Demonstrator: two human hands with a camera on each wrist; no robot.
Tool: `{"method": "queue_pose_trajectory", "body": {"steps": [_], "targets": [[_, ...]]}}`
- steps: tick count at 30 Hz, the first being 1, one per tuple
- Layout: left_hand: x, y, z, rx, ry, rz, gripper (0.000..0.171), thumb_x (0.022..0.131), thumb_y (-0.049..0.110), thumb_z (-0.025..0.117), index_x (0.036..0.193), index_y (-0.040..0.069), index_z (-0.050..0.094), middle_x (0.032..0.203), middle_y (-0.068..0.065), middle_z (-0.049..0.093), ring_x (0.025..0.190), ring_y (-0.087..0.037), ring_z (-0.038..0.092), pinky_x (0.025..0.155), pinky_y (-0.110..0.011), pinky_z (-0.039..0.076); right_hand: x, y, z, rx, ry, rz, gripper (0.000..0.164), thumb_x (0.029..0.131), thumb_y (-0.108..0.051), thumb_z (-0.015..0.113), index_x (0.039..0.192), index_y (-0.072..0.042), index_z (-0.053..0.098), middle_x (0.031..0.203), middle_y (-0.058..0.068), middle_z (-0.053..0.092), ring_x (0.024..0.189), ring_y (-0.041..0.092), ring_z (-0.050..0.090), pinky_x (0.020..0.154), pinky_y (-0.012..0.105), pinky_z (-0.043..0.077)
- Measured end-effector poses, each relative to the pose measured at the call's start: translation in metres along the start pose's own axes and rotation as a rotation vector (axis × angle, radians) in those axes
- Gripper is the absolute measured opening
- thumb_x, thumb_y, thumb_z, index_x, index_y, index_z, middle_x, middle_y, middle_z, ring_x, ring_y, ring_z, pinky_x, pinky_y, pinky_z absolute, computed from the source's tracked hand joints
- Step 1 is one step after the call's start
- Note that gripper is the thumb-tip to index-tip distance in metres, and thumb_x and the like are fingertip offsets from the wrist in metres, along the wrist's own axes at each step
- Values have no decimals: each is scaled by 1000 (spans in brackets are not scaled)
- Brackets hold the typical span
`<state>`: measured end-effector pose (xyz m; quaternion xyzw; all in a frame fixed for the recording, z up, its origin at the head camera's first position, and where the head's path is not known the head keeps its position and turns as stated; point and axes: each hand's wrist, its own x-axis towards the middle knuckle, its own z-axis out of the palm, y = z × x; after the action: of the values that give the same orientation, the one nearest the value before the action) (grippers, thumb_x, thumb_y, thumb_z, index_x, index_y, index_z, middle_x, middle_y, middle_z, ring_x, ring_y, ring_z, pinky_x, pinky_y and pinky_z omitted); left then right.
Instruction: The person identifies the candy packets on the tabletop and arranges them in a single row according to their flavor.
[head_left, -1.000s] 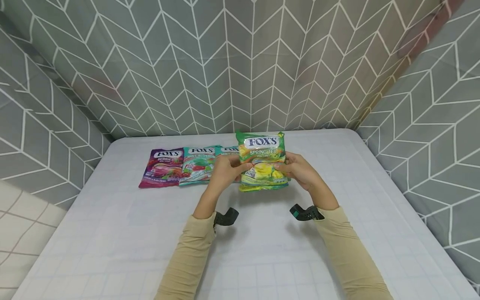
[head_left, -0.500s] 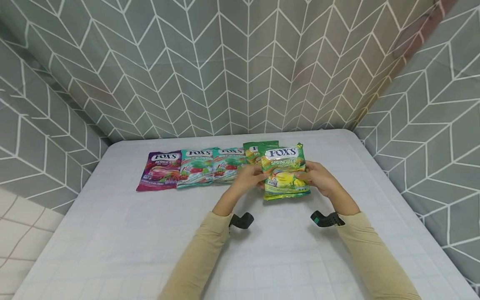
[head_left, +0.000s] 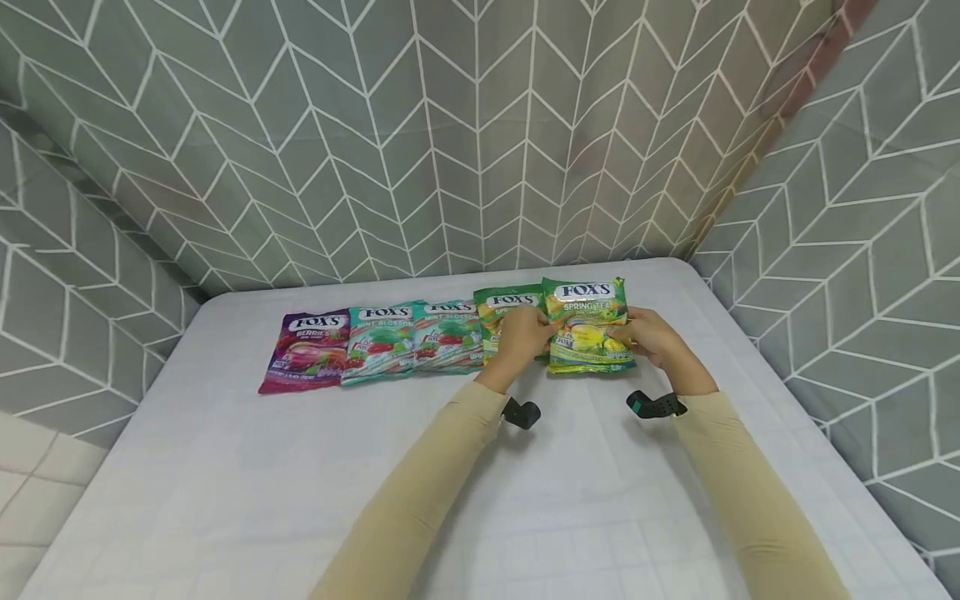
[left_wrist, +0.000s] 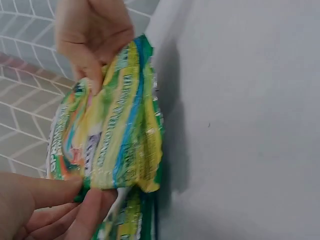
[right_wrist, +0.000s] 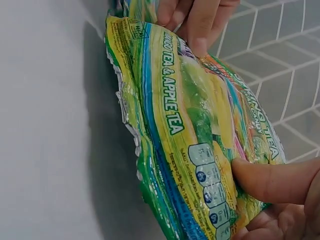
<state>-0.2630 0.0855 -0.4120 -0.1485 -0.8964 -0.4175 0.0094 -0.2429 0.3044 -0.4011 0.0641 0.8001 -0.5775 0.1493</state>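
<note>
A green and yellow Spring Tea candy bag (head_left: 587, 325) is held upright between both hands, at the right end of a row of bags. My left hand (head_left: 521, 337) pinches its left edge between thumb and fingers; in the left wrist view those fingers (left_wrist: 55, 200) grip the bag's near side. On the opposite edge my right hand (head_left: 654, 337) pinches, its thumb (right_wrist: 270, 180) pressing on the front of the bag. A second Spring Tea bag (head_left: 491, 312) lies just left of the held one, partly hidden behind my left hand.
Further left in the row lie two teal Mint Blossom bags (head_left: 381, 343), slightly overlapping, and a purple Berries bag (head_left: 306, 354). They rest on a white-covered table (head_left: 300, 483). Grey patterned curtains (head_left: 450, 150) stand behind and beside the table.
Both hands have moved right with the held Spring Tea bag, away from the front of the other bags. The second Spring Tea bag has come into sight beside it.
</note>
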Motion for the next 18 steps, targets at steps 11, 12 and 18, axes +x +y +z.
{"method": "queue_pose_trajectory", "body": {"steps": [11, 12, 18], "targets": [[20, 1, 8, -7, -42, -47, 45, 87, -1, 63, 52, 10, 37, 44, 3, 27, 39, -8, 21, 41, -20, 21, 32, -1, -9, -44, 53, 60, 58, 96, -8, 55, 147, 6, 31, 136, 22, 45, 110, 25, 48, 94, 37, 44], [21, 1, 9, 4, -51, -56, 48, 87, -2, 63, 52, 11, 32, 45, 3, 25, 40, -8, 20, 41, -21, 20, 34, 0, -9, -61, 57, 56, 58, 96, -9, 55, 147, 6, 31, 137, 23, 45, 112, 27, 48, 97, 39, 43], [21, 1, 15, 2, -58, -98, 26, 87, -1, 63, 62, 4, 59, 43, 3, 31, 38, -8, 25, 41, -20, 23, 38, 5, -7, -132, 90, 44, 58, 97, -10, 56, 146, 7, 31, 142, 26, 41, 129, 37, 37, 109, 48, 29]]}}
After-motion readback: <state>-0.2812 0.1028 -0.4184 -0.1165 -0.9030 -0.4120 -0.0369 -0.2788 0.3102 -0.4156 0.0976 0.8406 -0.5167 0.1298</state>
